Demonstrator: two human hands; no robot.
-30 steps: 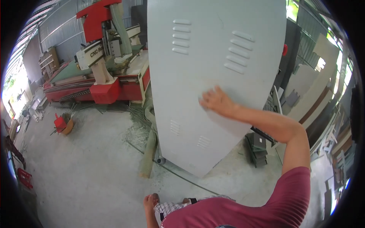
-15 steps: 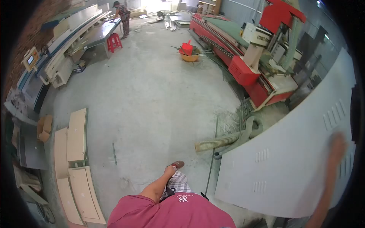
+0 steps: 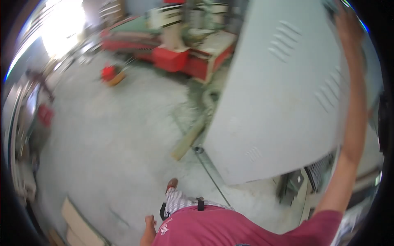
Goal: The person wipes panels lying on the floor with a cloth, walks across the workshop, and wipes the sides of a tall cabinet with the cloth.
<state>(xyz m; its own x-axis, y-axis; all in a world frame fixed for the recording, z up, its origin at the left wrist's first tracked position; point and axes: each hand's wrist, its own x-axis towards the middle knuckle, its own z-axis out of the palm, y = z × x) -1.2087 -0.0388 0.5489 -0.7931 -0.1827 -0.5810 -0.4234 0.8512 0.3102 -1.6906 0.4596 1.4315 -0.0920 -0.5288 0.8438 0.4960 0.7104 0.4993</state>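
A large grey metal cabinet with slotted vents stands close on my right. My right hand is raised along its far upper part, near a dark fitting at the top of the view. Blur and the frame edge hide its fingers, so I cannot tell whether it grips anything. Low beside my body hangs my left hand, its fingers curled in, with nothing visible in them. It is apart from the cabinet.
A ribbed hose and a thin rod lie on the floor by the cabinet. Beyond stands a red machine. An orange basin holds a red dustpan. Pale panels lie at lower left; a blurred person stands far left.
The view has swung right, so the cabinet fills more of it. My right hand has moved from the cabinet's vented face up toward its upper edge. My left hand still hangs low.
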